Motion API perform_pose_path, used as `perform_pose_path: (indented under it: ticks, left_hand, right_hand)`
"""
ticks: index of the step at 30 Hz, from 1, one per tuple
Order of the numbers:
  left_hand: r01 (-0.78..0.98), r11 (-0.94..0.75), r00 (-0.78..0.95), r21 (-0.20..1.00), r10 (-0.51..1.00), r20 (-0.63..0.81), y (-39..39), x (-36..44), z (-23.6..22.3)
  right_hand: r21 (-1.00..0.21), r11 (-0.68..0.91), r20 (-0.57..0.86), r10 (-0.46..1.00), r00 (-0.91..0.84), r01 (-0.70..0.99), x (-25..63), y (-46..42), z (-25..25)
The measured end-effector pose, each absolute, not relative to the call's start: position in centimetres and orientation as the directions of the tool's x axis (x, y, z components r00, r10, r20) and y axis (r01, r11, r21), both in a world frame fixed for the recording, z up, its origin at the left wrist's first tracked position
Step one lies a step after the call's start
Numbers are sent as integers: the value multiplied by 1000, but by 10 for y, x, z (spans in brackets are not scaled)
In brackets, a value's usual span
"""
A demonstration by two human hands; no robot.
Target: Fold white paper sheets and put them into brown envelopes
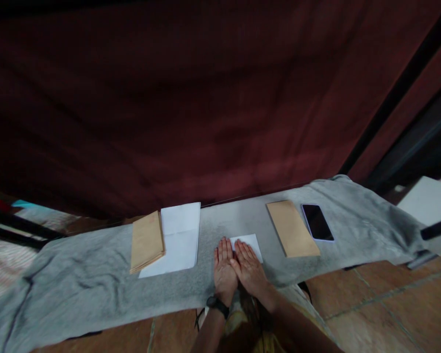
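Grey cloth covers the worktop (84, 289) as a small white paper (256, 246), nearer the front edge, lies beneath the right hand (252, 274); the left hand (226, 277) rests at its left. Both hands' fingers stretch flat, gripping nothing. Partial cover hides its long axis.

Dark red curtain (220, 113) hangs behind long, narrow tabletop (106, 274) draped in rumpled gray cloth; black pole (397, 93) slants across curtain's right side. Terracotta-colored floor tiles (385, 299) with pale joints show below. Light dim, curtain darkest toward top; white surface (431, 201) at far right.
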State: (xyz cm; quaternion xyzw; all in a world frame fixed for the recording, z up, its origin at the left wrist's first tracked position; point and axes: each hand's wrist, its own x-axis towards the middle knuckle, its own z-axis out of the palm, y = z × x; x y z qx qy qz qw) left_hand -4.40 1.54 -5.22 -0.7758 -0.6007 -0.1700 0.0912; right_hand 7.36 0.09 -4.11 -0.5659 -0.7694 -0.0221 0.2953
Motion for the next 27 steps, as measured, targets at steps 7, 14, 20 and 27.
perform_pose_path:
  ticks: [7, 14, 20, 27]
  left_hand:
    - [971, -205, 161, 121, 940, 301, 17, -38, -39]
    - [974, -190, 154, 125, 956, 252, 15, -36, -30]
    - [961, -229, 156, 158, 914, 374, 15, -37, -33]
    - [975, -178, 118, 135, 924, 365, 13, -37, -34]
  right_hand:
    - [-246, 368, 466, 856, -223, 897, 90, -1, -43]
    - [-214, 305, 460, 869, -180, 928, 106, -2, -45]
    - [-196, 254, 438, 887, -148, 947, 122, -4, -49]
    - [-183, 185, 371, 922, -106, 966, 134, -4, -47]
